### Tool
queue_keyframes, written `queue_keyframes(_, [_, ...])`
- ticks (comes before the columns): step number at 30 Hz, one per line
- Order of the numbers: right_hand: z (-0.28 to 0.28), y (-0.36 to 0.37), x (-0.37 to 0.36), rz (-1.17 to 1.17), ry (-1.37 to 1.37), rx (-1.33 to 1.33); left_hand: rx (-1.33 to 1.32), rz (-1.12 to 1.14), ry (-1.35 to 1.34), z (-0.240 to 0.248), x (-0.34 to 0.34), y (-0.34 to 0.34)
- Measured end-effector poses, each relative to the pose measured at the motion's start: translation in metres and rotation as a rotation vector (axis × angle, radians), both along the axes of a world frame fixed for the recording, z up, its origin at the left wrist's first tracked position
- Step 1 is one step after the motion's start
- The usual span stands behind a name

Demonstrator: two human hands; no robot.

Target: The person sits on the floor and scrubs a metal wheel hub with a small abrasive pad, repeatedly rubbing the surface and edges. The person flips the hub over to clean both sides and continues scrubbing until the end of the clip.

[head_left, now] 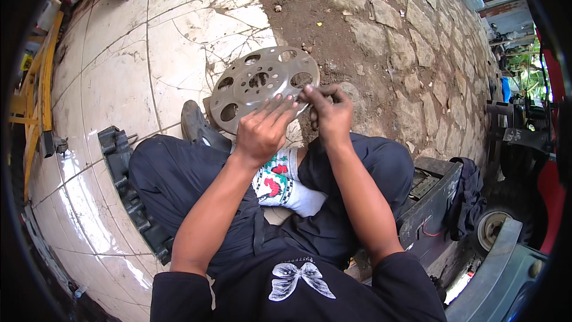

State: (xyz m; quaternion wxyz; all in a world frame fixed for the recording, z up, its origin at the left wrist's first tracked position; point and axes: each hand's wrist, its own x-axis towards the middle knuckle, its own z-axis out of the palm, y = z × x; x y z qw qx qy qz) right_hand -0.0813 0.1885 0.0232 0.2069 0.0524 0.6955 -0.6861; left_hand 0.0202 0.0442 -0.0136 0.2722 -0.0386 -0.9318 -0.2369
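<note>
A round grey metal flexplate (242,82), with large holes round its face and small bolt holes about its centre, sits tilted in front of my crossed legs. My left hand (262,130) is over its near edge, fingers stretched out toward the right; its thumb is hidden. Close by, at the plate's right edge, my right hand (332,112) is closed with thumb and forefinger brought together. Whatever those fingers hold, if anything, is too small to make out. Beyond my left knee, a dark shoe (198,124) rests near the plate.
A black ribbed part (126,170) lies by my left knee on the white tiles (116,75). A dark box (426,206) with cloth (468,200) over its end stands at my right. Stone paving (399,54) and dirt stretch ahead. A yellow frame (44,89) stands far left.
</note>
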Motion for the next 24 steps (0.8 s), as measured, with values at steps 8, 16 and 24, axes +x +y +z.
queue_keyframes(8, [-0.006, 0.008, -0.034, -0.009, 0.013, 0.026, -0.011, -0.023, 0.015, 0.004, 0.001, 0.003])
queue_keyframes(16, [-0.005, 0.012, -0.043, -0.004, -0.006, -0.001, -0.035, -0.064, 0.004, 0.007, -0.002, 0.002])
queue_keyframes(24, [-0.023, 0.017, -0.052, -0.165, 0.031, -0.027, -0.034, -0.107, 0.023, 0.007, 0.001, 0.003])
